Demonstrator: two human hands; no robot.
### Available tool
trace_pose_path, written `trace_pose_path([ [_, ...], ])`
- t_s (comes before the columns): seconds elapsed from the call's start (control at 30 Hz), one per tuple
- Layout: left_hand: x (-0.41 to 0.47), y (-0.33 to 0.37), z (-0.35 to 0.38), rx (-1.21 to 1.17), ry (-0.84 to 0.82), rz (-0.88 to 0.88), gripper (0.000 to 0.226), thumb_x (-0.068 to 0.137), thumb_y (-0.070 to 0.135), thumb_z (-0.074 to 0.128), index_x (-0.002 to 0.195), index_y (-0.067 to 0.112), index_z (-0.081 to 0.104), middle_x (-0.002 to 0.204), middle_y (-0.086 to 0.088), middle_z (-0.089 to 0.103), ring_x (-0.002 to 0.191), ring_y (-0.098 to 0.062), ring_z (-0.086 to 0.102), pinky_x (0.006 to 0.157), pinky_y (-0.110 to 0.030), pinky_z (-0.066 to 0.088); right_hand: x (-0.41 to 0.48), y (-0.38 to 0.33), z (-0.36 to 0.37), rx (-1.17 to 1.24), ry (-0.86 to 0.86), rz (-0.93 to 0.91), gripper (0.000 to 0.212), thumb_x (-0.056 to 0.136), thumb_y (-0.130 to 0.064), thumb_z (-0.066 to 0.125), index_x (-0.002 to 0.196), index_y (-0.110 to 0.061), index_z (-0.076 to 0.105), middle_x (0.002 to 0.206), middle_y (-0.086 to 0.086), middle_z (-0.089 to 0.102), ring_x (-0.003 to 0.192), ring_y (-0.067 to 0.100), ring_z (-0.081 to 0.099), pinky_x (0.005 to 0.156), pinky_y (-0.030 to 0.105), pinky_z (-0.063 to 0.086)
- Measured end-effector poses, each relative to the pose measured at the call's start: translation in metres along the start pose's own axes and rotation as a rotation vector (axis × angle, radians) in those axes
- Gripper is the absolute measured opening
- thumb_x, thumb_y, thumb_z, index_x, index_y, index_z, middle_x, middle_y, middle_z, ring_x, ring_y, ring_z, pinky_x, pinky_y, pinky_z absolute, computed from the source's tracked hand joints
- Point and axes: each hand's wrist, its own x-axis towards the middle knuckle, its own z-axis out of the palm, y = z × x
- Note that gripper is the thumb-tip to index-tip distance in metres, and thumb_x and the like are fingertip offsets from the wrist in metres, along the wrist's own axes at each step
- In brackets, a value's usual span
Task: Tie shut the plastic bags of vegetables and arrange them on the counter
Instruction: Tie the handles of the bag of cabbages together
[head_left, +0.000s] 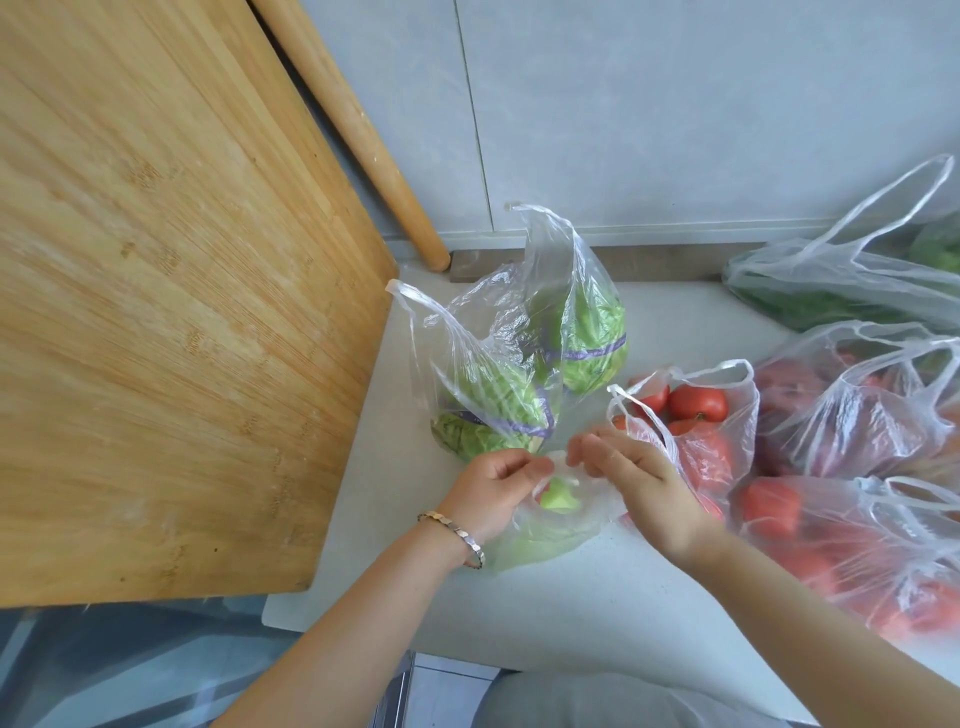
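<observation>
A small clear plastic bag with a pale green vegetable (550, 530) lies on the white counter (597, 597) just in front of me. My left hand (493, 486) pinches one of its twisted handles at the bag's mouth. My right hand (631, 475) is on the other side of the mouth, fingers curled at the plastic; its grip is partly hidden. Behind them stands an open bag of green lettuce heads (530, 374) with purple bands, its handles sticking up. To the right lies an open bag of red tomatoes (696, 415).
A large wooden cutting board (171, 312) fills the left side, and a wooden rolling pin (358, 135) leans on the grey wall. More bags lie at right: red vegetables (862, 415), orange-red ones (857, 551), dark greens (831, 291). The counter's front edge is near my body.
</observation>
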Motion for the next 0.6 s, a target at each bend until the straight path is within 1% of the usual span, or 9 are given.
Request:
trace_pose_path([
  [0.07,0.001,0.001,-0.003,0.022,0.004,-0.021,0.037,0.090,0.019,0.053,0.053,0.015,0.048,0.038,0.011,0.044,0.032,0.001,0.035,0.038,-0.009,0.028,-0.003,-0.002,-0.007,0.036,-0.037,0.030,0.036,0.084,-0.037,0.040,0.052,-0.023,0.049,0.058,-0.009,0.042,0.054,0.003,0.039,0.060,0.011,0.033],
  [0.13,0.004,-0.001,-0.007,0.017,0.045,-0.069,0.034,0.090,0.022,0.053,0.058,0.011,0.049,0.035,0.010,0.040,0.030,-0.001,0.032,0.035,-0.010,0.025,-0.003,-0.001,-0.015,-0.027,0.061,0.046,0.054,0.089,-0.050,0.040,0.042,-0.022,0.036,0.046,-0.009,0.033,0.048,0.008,0.029,0.053,0.020,0.028],
  [0.2,0.007,-0.005,-0.013,-0.029,0.087,-0.112,0.031,0.090,0.025,0.053,0.064,0.009,0.050,0.044,0.007,0.036,0.033,-0.003,0.027,0.034,-0.013,0.021,-0.001,-0.004,-0.024,-0.090,0.206,0.034,0.052,0.082,-0.052,0.039,0.046,-0.015,0.035,0.042,-0.010,0.030,0.044,0.006,0.025,0.047,0.019,0.027],
  [0.27,0.007,-0.007,-0.017,-0.046,0.089,-0.129,0.032,0.090,0.027,0.053,0.062,0.013,0.050,0.052,0.001,0.034,0.036,-0.007,0.025,0.034,-0.014,0.020,0.000,-0.004,-0.032,-0.139,0.218,-0.021,0.057,0.079,-0.054,0.042,0.060,0.000,0.044,0.045,-0.007,0.036,0.045,0.004,0.031,0.047,0.020,0.031],
  [0.33,0.007,-0.006,-0.017,-0.043,0.074,-0.128,0.032,0.090,0.028,0.053,0.061,0.015,0.049,0.051,0.001,0.034,0.036,-0.007,0.024,0.034,-0.013,0.019,-0.002,-0.004,-0.034,-0.209,0.127,-0.093,0.058,0.076,-0.062,0.053,0.073,-0.004,0.054,0.056,0.006,0.048,0.054,0.006,0.041,0.055,0.028,0.038],
  [0.4,0.007,-0.004,-0.016,-0.042,0.069,-0.125,0.034,0.090,0.028,0.054,0.058,0.015,0.049,0.045,0.006,0.034,0.035,-0.007,0.024,0.034,-0.013,0.019,-0.004,-0.004,-0.027,-0.399,-0.006,-0.229,0.040,0.065,-0.059,0.060,0.084,-0.024,0.055,0.070,-0.009,0.053,0.063,0.002,0.044,0.060,0.018,0.039],
  [0.47,0.008,-0.002,-0.014,-0.042,0.068,-0.138,0.036,0.090,0.028,0.054,0.056,0.016,0.049,0.037,0.011,0.034,0.033,-0.007,0.024,0.034,-0.013,0.020,-0.004,0.002,-0.020,-0.668,-0.191,-0.394,0.045,0.063,-0.052,0.063,0.104,-0.037,0.053,0.087,-0.023,0.047,0.076,0.001,0.044,0.068,0.012,0.041],
  [0.53,0.008,-0.002,-0.015,-0.047,0.072,-0.152,0.036,0.090,0.028,0.054,0.056,0.016,0.049,0.037,0.011,0.035,0.033,-0.006,0.025,0.033,-0.014,0.021,-0.001,0.014,-0.017,-0.802,-0.294,-0.439,0.045,0.064,-0.045,0.068,0.106,-0.035,0.056,0.094,-0.012,0.050,0.081,0.004,0.043,0.070,0.025,0.049],
  [0.6,0.008,-0.002,-0.017,-0.055,0.072,-0.154,0.032,0.090,0.028,0.054,0.061,0.014,0.051,0.040,0.011,0.039,0.035,-0.007,0.025,0.034,-0.014,0.022,0.000,0.017,-0.018,-0.807,-0.274,-0.461,0.029,0.073,-0.044,0.064,0.096,-0.027,0.061,0.096,-0.007,0.052,0.079,0.007,0.046,0.065,0.032,0.053],
])
